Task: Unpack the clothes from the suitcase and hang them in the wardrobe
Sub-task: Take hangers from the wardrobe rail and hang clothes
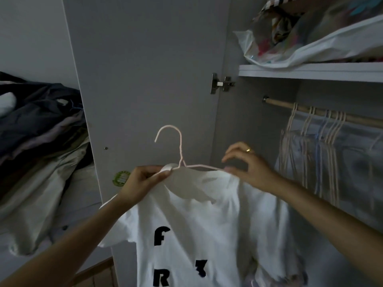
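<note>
2 hands: left hand pinches 1 white T-shirt collar; right hand pinches 1 pink hanger.

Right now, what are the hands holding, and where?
The left hand pinches the white T-shirt's collar at the pink wire hanger's neck. The right hand pinches the hanger's right shoulder.

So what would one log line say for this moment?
left hand: pinches T-shirt collar | right hand: on hanger | rail: not reached
</note>
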